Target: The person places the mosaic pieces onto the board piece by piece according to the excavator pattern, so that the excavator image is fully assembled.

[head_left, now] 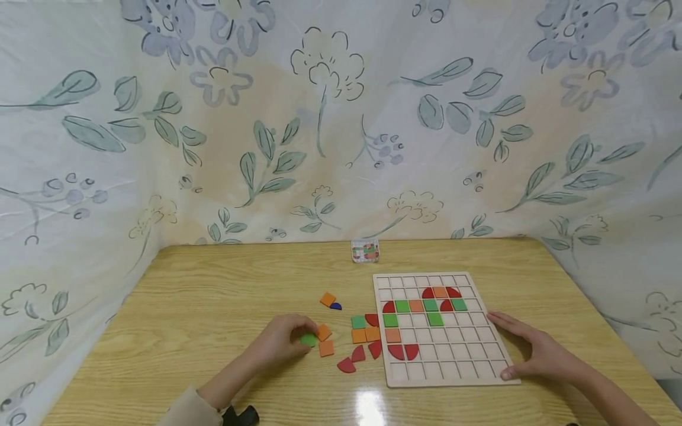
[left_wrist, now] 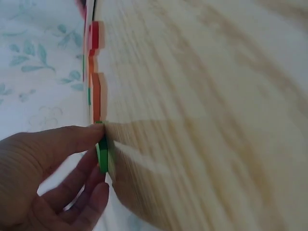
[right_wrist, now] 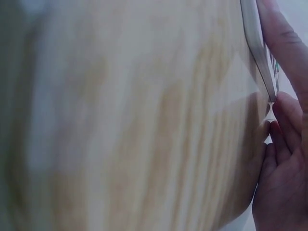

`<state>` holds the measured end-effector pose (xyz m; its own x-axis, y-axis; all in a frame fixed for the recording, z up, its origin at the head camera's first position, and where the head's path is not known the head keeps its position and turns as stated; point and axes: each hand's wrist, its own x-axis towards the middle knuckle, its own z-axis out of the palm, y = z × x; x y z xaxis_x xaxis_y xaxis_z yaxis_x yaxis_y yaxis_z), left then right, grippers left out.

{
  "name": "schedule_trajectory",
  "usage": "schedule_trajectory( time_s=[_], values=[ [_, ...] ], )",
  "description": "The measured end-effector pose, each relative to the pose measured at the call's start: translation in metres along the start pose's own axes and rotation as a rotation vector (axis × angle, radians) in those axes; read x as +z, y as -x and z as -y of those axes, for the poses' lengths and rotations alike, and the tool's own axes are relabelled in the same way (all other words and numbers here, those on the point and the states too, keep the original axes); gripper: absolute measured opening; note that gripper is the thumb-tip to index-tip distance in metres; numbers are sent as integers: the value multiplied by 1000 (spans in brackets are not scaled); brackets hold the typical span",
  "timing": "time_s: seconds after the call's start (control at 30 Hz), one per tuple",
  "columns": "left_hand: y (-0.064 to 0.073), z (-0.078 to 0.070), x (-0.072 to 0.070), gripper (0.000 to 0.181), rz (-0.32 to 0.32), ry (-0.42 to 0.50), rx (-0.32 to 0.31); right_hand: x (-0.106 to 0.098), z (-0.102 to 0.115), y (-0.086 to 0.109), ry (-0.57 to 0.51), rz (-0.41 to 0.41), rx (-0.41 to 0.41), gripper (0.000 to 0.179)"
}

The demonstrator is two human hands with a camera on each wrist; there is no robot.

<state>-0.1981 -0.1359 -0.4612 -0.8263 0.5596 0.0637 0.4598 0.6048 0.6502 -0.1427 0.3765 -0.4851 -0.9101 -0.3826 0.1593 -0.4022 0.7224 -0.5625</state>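
Observation:
My left hand (head_left: 282, 337) pinches a green tile (head_left: 308, 339) at the tabletop, thumb on one side and fingers on the other. In the left wrist view the same green tile (left_wrist: 102, 154) stands out at the fingertips. Two orange square tiles (head_left: 327, 348) lie just right of that hand. My right hand (head_left: 539, 353) rests along the right edge of a pale wooden grid board (head_left: 453, 370), thumb at its near corner, fingers stretched up the side. On the board sit red quarter-round pieces (head_left: 395, 352) and green and orange squares.
Left of the board lie loose red quarter-rounds (head_left: 347, 365), orange squares (head_left: 359, 336) and a teal square (head_left: 359, 322). Farther back are an orange square (head_left: 327, 299) and a blue rounded piece (head_left: 335, 306). A small pattern card (head_left: 364, 251) stands by the back edge.

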Motion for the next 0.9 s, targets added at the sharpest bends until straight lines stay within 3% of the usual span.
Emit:
schedule_trajectory(
  time_s=[0.17,0.47,0.73,0.9],
  values=[
    [1,4,-2,27,11,-46,45,0,0,-1,-14,11,-4,96],
    [4,7,-2,26,-3,-50,31,-1,0,0,-12,14,0,95],
    [8,2,-6,28,-66,-26,17,0,1,-1,-13,19,-1,96],
    [6,-3,-13,29,-106,-29,51,-1,0,-1,-12,13,-4,96]
  ],
)
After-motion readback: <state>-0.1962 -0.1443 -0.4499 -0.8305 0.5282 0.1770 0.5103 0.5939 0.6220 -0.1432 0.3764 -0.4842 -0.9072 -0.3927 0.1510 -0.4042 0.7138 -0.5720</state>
